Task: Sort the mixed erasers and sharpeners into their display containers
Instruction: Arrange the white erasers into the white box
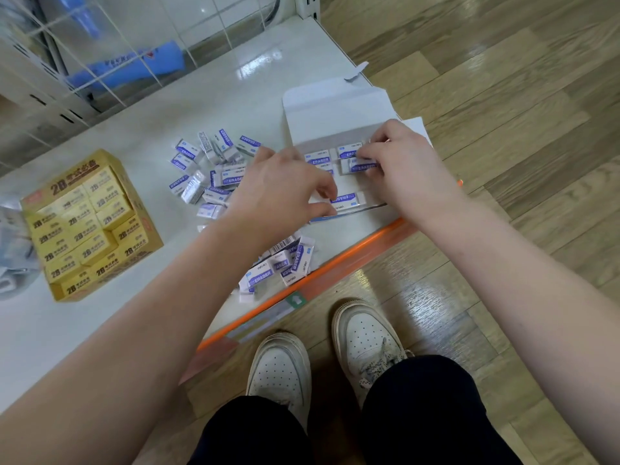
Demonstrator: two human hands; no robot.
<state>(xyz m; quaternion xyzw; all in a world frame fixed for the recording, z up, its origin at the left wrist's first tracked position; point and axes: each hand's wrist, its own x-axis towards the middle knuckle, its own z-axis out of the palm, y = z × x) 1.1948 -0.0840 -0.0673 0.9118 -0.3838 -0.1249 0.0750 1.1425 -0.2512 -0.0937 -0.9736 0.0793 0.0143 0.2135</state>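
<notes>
— While both hands reach over the open white cardboard box [335, 109], which one grips anything?
— The right hand [406, 169] pinches a white eraser with a blue sleeve [360, 167] in the box's far right part. The left hand [285, 193] curls just left of another boxed eraser [347, 199] (gripping or not, I cannot tell). Loose erasers [208, 176] lie left of it.

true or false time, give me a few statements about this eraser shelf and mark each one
1. The yellow 2B eraser box stands left of the loose eraser pile. True.
2. The white display box is shut. False: its lid is open.
3. Both hands are over the yellow box. False: the left hand and right hand are over the white display box.
4. The shelf's front edge strip is orange. True.
5. The right hand pinches a blue-and-white eraser. True.
</notes>
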